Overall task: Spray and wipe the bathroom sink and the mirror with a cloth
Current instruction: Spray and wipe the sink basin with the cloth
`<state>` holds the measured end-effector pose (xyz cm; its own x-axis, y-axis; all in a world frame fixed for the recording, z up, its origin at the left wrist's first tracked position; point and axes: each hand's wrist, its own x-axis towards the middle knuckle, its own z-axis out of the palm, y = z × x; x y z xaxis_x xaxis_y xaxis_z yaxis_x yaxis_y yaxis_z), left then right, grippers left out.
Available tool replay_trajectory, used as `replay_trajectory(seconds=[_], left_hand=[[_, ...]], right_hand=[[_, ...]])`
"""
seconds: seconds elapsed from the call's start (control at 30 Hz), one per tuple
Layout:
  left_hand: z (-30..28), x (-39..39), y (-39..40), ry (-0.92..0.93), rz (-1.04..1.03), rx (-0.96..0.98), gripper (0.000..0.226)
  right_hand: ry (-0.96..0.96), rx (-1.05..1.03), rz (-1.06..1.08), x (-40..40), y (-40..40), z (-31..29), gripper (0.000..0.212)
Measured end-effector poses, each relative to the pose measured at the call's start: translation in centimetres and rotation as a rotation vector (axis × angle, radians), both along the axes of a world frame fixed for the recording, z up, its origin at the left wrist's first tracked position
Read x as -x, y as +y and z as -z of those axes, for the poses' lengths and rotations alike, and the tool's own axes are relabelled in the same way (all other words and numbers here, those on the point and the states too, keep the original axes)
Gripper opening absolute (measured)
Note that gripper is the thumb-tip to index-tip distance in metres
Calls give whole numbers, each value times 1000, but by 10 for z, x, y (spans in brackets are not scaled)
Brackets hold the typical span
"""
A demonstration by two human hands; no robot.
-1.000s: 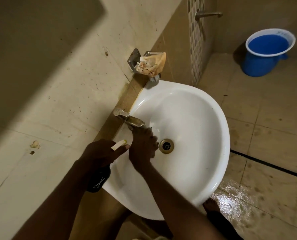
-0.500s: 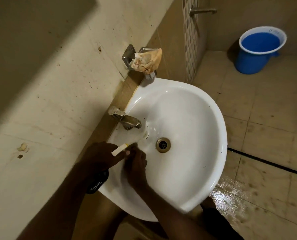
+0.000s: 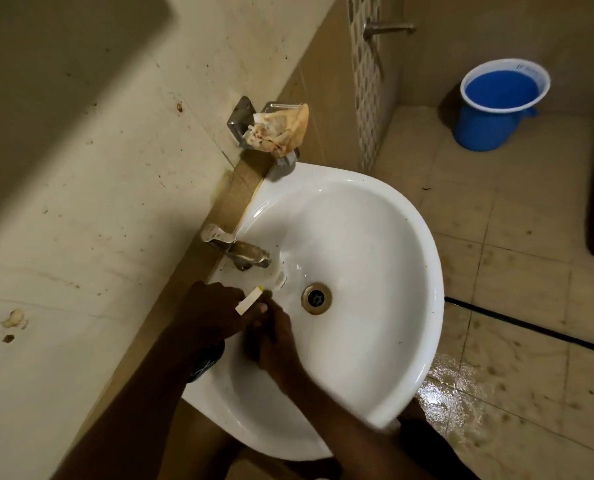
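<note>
Sink: the white ceramic wall-mounted basin (image 3: 375,237) sat against the beige tiled wall (image 3: 98,202), its round metal drain (image 3: 316,298) near the middle of the bowl.
Tap: a dull metal faucet (image 3: 243,252) stood on the back rim, spout over the bowl.
Left hand: the left hand (image 3: 212,315) reached in over the near-left rim, knuckles up, fingers curled round a dark spray bottle (image 3: 205,360) whose body showed below the wrist; its white trigger nozzle with a yellow tip (image 3: 248,301) stuck out towards the drain.
Right hand: the right hand (image 3: 276,341) lay inside the bowl just beside the left, forearm coming up from the lower right, back of the hand upward, fingertips touching near the left thumb; whether it gripped anything could not be told.
Cloth: a crumpled tan, stained rag (image 3: 278,131) sat on a metal wall-mounted holder (image 3: 241,117) above the basin's far rim, well apart from both hands.
Floor: a blue plastic bucket with a white rim (image 3: 496,105) stood on the wet tiled floor (image 3: 513,341).
</note>
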<state>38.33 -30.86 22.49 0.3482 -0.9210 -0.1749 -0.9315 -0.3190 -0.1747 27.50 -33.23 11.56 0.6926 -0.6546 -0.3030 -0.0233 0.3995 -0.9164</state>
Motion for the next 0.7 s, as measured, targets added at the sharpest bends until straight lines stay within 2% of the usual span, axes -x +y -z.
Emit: replay_trajectory(seconds=[0.03,0.07,0.17,0.27,0.37,0.5,0.63,0.7], left_hand=[[2,-1,-3,27,-33,-11,58],[3,-2,-5,32,-54,8,64],[3,-4,-9,77,-124,47,76],[-6,-5,-4,212,-325,113,47],[-21,-3,4,166,-253,99,44],[-31,-2,6,178,-263,105,44],[-35,6,3,134,-206,72,47],[-37,11,1,127,-215,77,46]], right_hand=[[-20,0,13,-3,0,-6,48],[24,47,29,-9,-5,-12,48],[343,322,48,-30,-31,-26,43],[547,464,33,-46,-45,-43,38],[741,679,18,-50,-40,-47,33],[678,847,-55,-43,-33,-38,36],[627,725,45,-56,-71,-39,30],[565,729,24,-62,-101,-42,26]])
